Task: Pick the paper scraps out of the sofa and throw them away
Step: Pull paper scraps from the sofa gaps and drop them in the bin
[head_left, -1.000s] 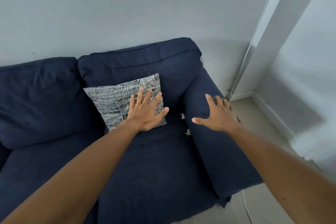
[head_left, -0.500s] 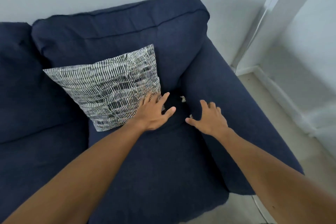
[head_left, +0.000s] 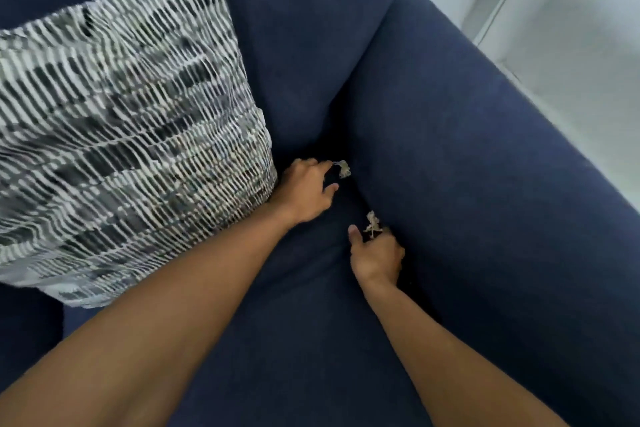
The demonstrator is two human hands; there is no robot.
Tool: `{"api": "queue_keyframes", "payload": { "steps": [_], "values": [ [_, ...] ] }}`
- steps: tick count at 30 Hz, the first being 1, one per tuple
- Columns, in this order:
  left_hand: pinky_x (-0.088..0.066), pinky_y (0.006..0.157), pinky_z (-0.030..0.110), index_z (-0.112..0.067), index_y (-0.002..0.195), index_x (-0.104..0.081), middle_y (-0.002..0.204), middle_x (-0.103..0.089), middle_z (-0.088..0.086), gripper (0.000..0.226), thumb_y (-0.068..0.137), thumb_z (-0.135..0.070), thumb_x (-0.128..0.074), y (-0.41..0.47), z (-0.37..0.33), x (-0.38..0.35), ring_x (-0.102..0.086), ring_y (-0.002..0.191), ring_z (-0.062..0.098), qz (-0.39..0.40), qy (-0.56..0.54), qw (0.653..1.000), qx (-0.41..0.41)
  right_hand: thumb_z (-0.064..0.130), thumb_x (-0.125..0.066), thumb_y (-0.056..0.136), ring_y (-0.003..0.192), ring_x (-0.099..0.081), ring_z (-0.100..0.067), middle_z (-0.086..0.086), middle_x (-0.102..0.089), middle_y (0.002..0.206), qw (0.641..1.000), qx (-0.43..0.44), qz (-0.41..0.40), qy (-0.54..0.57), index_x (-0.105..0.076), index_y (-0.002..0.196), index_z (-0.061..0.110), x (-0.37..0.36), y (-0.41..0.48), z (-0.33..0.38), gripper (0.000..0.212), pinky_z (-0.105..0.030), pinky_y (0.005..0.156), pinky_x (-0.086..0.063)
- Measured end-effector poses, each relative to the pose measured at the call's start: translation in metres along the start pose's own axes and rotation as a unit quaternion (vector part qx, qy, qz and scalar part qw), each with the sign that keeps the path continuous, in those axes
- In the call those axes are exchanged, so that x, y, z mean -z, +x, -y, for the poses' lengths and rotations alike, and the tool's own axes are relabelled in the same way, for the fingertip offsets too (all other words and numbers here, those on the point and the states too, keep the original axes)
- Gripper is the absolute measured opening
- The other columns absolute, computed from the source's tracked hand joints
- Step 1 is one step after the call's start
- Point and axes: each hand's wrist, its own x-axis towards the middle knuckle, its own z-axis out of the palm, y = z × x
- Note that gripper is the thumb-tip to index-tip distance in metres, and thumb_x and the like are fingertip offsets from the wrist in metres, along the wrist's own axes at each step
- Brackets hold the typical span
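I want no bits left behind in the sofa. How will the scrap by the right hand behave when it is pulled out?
The paper scrap looks thin, crumpled and ragged, so probably very light and floppy. Its torn edges suggest it may tear if tugged hard. It sits in the gap beside the armrest, so it could slip deeper.

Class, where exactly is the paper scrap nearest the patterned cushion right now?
In the head view, the paper scrap sits mid-frame in the crease beside the sofa armrest, at the left hand's fingertips, right of the patterned cushion.
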Motion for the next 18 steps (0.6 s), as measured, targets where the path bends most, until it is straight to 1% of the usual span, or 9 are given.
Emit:
{"api": "queue_keyframes", "payload": {
  "steps": [4,6,9,12,15,18],
  "values": [
    [-0.052,0.088,0.041,-0.013,0.128,-0.062,0.109,-0.066,0.016,0.047,0.087,-0.035,-0.069,0.034,0.006,-0.031,-0.060,0.102,0.035,-0.010,-0.017,1.000,-0.007,0.042,-0.067,0.091,0.102,-0.067,-0.026,-0.013,-0.071,0.112,0.992,-0.031,-0.074,0.100,-0.063,0.121,0.004,-0.029,0.022,-0.011,0.048,-0.030,0.085,-0.051],
    [-0.050,0.089,0.041,-0.015,0.125,-0.065,0.109,-0.066,0.016,0.045,0.086,-0.037,-0.071,0.044,0.008,-0.041,-0.058,0.103,0.035,-0.016,-0.008,1.000,-0.009,0.038,-0.068,0.091,0.099,-0.067,-0.024,-0.011,-0.073,0.107,0.983,-0.033,-0.104,0.146,-0.068,0.115,0.004,-0.037,0.030,-0.013,0.042,-0.028,0.086,-0.052],
    [-0.047,0.092,0.043,-0.019,0.123,-0.067,0.110,-0.065,0.016,0.042,0.086,-0.037,-0.071,0.055,0.011,-0.055,-0.054,0.105,0.037,-0.033,0.013,0.999,-0.025,0.037,-0.068,0.092,0.095,-0.069,-0.021,-0.008,-0.075,0.101,0.973,-0.029,-0.139,0.179,-0.074,0.109,0.006,-0.046,0.040,-0.013,0.036,-0.028,0.088,-0.053],
    [-0.047,0.089,0.042,-0.015,0.112,-0.072,0.106,-0.067,0.015,0.029,0.088,-0.030,-0.071,0.061,0.010,-0.061,-0.054,0.103,0.037,-0.048,0.005,0.998,-0.029,0.034,-0.067,0.093,0.089,-0.070,-0.017,-0.006,-0.076,0.094,0.963,-0.036,-0.150,0.222,-0.077,0.105,0.007,-0.052,0.048,-0.018,0.031,-0.035,0.089,-0.057],
    [-0.042,0.078,0.032,-0.011,0.098,-0.075,0.101,-0.069,0.015,0.013,0.089,-0.015,-0.066,0.065,0.012,-0.066,-0.054,0.098,0.036,-0.053,-0.002,0.998,-0.030,0.028,-0.065,0.095,0.085,-0.069,-0.017,-0.007,-0.076,0.093,0.958,-0.055,-0.163,0.229,-0.078,0.103,0.006,-0.055,0.053,-0.019,0.027,-0.033,0.085,-0.058],
    [-0.037,0.073,0.028,-0.012,0.091,-0.075,0.096,-0.069,0.015,0.015,0.087,-0.006,-0.061,0.065,0.012,-0.065,-0.053,0.093,0.034,-0.053,-0.009,0.998,-0.030,0.023,-0.063,0.097,0.085,-0.069,-0.018,-0.009,-0.075,0.094,0.957,-0.070,-0.154,0.235,-0.077,0.102,0.005,-0.052,0.055,-0.018,0.024,-0.032,0.085,-0.057]
  ]
}}
